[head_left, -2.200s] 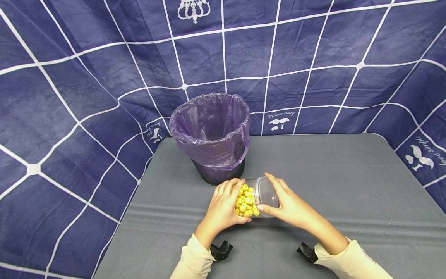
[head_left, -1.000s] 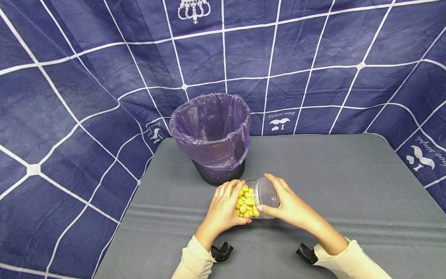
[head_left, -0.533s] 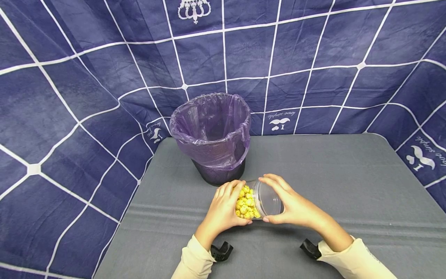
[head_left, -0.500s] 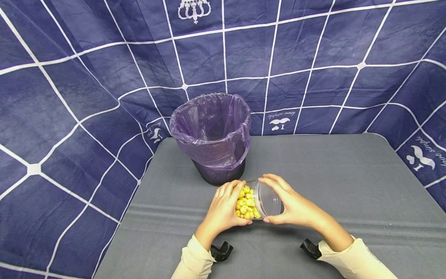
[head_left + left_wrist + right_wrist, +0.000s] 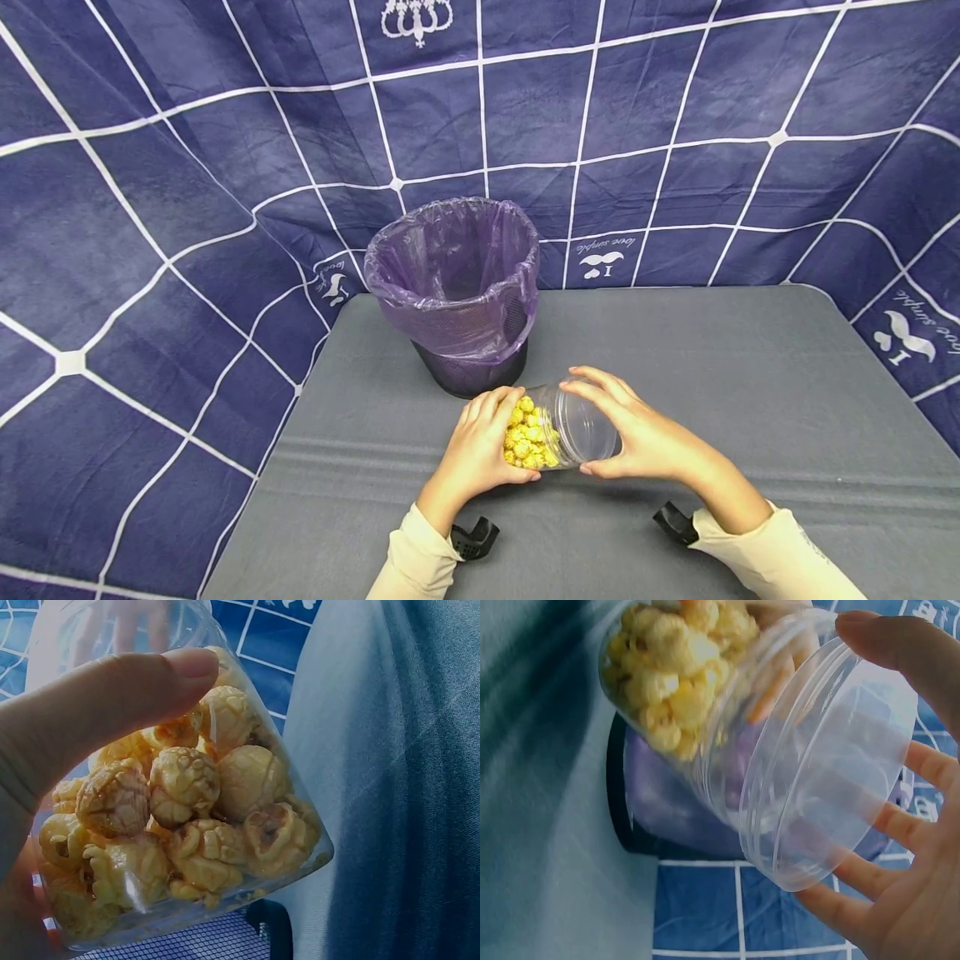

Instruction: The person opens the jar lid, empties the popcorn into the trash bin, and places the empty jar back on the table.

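My left hand (image 5: 476,446) grips a clear plastic jar (image 5: 552,407) round its base end. The jar lies on its side, mouth toward the right, with yellow popcorn (image 5: 527,442) filling its lower part. In the left wrist view, the thumb presses across the jar wall over the popcorn (image 5: 184,787). A clear lid (image 5: 832,769) is held by its edge between the thumb and spread fingers of my right hand (image 5: 648,437). The right wrist view shows a narrow gap between the lid and part of the threaded jar rim (image 5: 712,761).
A black mesh bin (image 5: 472,379) lined with a purple plastic bag (image 5: 457,329) stands just behind the jar. Grey cloth (image 5: 712,375) covers the table. Blue curtains (image 5: 675,108) with white lines enclose the back and sides. A black wrist mount (image 5: 476,539) sits at each cuff.
My right hand has shifted its grip and moved to the right with the lid, drawing it away from the jar's mouth. The left hand stays almost still on the jar.
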Demonstrator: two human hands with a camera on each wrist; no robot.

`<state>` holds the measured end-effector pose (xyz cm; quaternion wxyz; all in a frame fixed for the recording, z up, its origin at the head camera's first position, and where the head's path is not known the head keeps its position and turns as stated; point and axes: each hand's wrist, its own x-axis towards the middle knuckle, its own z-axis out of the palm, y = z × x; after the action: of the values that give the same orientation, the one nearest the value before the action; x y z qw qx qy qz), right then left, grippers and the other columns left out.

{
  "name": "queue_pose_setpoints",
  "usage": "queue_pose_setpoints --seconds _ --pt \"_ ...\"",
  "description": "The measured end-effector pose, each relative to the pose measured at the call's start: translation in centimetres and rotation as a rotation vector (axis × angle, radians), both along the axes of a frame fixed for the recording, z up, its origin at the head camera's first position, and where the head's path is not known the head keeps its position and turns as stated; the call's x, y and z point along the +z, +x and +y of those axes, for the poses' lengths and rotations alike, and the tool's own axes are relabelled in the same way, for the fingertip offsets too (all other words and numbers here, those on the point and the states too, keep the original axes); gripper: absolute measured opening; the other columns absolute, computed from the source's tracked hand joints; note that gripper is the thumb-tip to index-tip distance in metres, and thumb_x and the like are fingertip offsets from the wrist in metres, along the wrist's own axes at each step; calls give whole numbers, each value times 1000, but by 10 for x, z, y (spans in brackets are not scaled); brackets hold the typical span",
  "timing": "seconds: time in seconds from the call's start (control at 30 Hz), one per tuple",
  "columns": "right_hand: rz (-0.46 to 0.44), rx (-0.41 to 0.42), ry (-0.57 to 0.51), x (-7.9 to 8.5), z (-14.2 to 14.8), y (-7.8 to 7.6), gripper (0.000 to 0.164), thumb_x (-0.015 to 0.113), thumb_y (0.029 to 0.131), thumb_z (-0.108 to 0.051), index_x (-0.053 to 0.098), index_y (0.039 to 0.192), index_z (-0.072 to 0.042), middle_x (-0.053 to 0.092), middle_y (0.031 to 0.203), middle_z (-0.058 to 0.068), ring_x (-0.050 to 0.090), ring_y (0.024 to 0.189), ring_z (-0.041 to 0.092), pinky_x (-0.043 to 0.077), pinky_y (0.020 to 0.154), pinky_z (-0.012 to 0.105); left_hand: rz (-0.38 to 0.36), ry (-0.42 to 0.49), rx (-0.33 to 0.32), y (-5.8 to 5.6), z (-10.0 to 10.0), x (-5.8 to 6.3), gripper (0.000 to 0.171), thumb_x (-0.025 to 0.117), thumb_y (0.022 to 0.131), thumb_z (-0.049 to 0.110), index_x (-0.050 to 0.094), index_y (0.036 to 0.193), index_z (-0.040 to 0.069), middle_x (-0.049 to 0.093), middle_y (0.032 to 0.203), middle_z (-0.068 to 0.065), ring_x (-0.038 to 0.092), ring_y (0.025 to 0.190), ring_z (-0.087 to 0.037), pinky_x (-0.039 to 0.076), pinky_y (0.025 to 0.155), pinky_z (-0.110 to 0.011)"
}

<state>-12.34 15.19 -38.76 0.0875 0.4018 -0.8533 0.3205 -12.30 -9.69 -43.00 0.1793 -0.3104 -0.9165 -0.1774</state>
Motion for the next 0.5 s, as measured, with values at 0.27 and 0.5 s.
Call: queue_pose_setpoints --seconds 0.27,0.5 --pt "-56 -118 44 2 18 -12 91 80 61 -35 34 137 -17 28 139 6 29 123 31 33 90 52 -5 7 9 1 -1 0 107 80 44 55 38 131 9 43 122 -7 41 111 -23 34 91 -38" --pt "-108 -239 128 -8 37 -28 94 78 62 -43 30 139 -19 30 138 14 32 119 40 31 89 58 1 25 11 1 -1 -1 107 80 44 54 38 131 9 42 122 -7 41 110 -22 34 91 -38"
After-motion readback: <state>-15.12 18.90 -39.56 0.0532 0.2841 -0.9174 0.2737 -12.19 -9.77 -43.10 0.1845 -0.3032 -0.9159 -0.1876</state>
